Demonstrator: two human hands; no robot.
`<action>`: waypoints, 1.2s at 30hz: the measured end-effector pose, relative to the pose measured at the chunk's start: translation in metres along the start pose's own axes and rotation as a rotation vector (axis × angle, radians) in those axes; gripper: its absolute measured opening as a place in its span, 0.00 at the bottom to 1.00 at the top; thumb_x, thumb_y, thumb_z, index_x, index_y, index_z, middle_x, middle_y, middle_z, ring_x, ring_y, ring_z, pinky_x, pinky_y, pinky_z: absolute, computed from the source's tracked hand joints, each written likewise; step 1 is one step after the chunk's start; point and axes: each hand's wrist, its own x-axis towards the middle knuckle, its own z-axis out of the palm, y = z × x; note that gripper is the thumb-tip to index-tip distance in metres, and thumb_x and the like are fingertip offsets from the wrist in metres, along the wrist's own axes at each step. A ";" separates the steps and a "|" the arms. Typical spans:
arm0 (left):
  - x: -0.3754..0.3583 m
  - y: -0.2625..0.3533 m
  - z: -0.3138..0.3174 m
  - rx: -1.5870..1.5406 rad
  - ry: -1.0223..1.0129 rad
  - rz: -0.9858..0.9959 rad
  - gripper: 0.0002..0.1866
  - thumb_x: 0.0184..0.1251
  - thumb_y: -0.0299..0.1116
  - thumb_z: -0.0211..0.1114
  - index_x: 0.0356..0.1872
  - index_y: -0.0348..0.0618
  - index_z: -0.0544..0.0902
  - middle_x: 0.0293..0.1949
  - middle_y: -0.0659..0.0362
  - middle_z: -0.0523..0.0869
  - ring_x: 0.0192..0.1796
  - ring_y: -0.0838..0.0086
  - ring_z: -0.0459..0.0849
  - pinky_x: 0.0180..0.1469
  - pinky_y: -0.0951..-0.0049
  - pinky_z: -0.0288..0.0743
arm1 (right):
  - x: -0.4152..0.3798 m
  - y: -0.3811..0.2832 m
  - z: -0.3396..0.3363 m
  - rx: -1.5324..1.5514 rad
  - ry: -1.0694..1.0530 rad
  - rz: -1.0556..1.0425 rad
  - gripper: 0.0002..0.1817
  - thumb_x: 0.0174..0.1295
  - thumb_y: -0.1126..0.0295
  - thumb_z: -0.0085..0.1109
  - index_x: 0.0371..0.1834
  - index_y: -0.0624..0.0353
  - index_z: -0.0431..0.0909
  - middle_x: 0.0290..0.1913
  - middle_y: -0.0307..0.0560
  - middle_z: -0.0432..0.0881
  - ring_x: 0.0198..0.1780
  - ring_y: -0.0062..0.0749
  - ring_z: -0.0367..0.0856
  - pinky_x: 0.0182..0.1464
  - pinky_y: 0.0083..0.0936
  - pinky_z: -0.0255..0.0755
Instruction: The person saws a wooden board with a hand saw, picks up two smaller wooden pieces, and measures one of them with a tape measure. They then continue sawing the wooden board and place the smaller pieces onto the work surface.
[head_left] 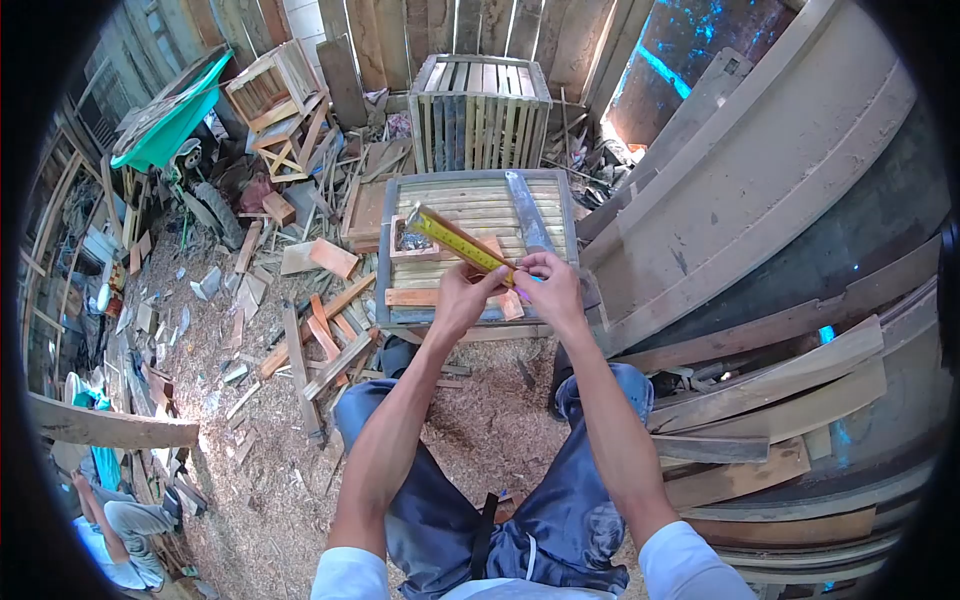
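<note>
The left hand [468, 300] pinches the near end of a yellow measuring tape [455, 240] between thumb and fingers. The right hand [552, 297] meets it there, thumb and fingers curled in close together; exactly what its fingertips grip is too small to tell. The graduated blade slants away from the hands toward the far left, above a slatted wooden worktop [467, 189] with a dark frame, its far end over a small open wooden box [429, 252] that holds small metallic pieces. A handsaw [529, 208] lies on the right part of the slats, narrow end pointing away from the person, beyond the right hand. On the near edge of the worktop, a reddish wooden strip [411, 297] lies left of the left hand, and a short wood block [512, 305] sits between and just below the hands. Behind the worktop stands a slatted crate [481, 125]. Wood offcuts [334, 258] are scattered over the ground to the left, curved boards [790, 380] are stacked at the right, and another person [125, 530] is partly visible at the lower left.
</note>
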 end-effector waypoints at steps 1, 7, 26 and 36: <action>-0.001 -0.002 -0.001 -0.027 -0.006 -0.001 0.18 0.69 0.34 0.66 0.49 0.24 0.80 0.45 0.47 0.85 0.47 0.68 0.87 0.52 0.71 0.83 | 0.000 0.002 -0.003 0.052 -0.024 0.016 0.21 0.52 0.62 0.69 0.46 0.63 0.82 0.40 0.52 0.88 0.45 0.35 0.87 0.47 0.29 0.79; -0.001 0.008 -0.005 -0.098 0.040 0.014 0.20 0.71 0.35 0.64 0.51 0.25 0.78 0.45 0.49 0.85 0.47 0.67 0.87 0.51 0.70 0.84 | -0.010 -0.009 -0.015 -0.085 -0.046 -0.047 0.16 0.54 0.68 0.68 0.43 0.66 0.85 0.41 0.50 0.88 0.40 0.26 0.86 0.44 0.22 0.78; 0.001 -0.028 0.007 -0.309 0.051 0.053 0.17 0.64 0.27 0.69 0.52 0.32 0.79 0.46 0.56 0.86 0.50 0.75 0.84 0.56 0.75 0.77 | 0.002 0.003 0.002 0.044 0.123 0.072 0.14 0.50 0.62 0.69 0.33 0.62 0.83 0.31 0.47 0.87 0.33 0.32 0.86 0.39 0.28 0.78; -0.005 -0.024 0.015 -0.449 0.110 -0.042 0.18 0.66 0.27 0.67 0.53 0.25 0.77 0.47 0.48 0.85 0.49 0.68 0.86 0.54 0.69 0.84 | -0.008 -0.010 0.008 -0.053 0.175 -0.002 0.10 0.55 0.68 0.66 0.35 0.64 0.80 0.31 0.45 0.85 0.31 0.22 0.82 0.34 0.22 0.75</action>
